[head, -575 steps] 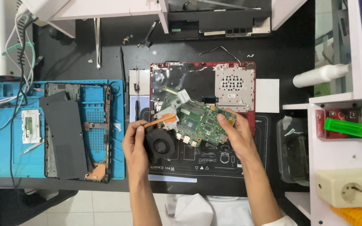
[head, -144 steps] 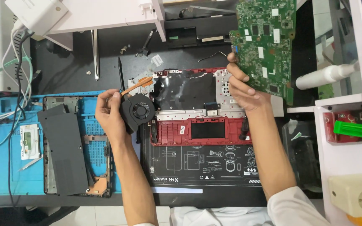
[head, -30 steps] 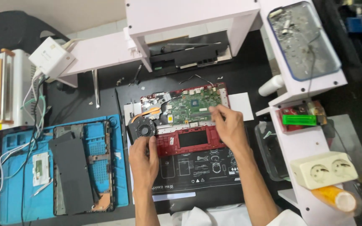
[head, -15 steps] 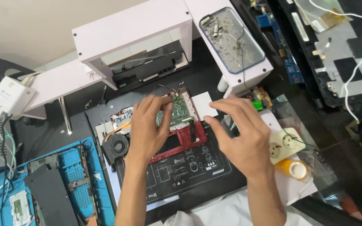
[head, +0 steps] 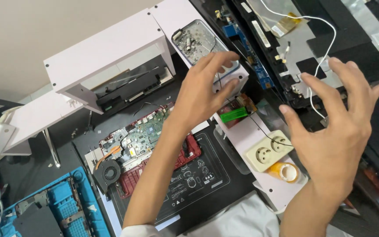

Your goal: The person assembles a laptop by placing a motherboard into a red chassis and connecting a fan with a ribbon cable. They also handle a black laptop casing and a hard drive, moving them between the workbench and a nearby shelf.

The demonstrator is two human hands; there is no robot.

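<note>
Dark workbench (head: pixel 31 171), left hand (head: pixel 202 94) over screw tray (head: pixel 194 37)

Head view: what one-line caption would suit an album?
Left hand reaches toward a tray of screws, right hand spread open in the air, above an opened red laptop.

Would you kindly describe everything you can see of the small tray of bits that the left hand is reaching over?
The tray is a shallow, clear-looking rectangular dish with rounded corners, holding a scatter of small grey metal bits, probably screws. It sits flat on top of the white shelf unit, at its right end. The left hand hovers with spread fingers over its near corner, hiding that part; whether they touch is unclear. A thin dark wire crosses its right edge.
</note>
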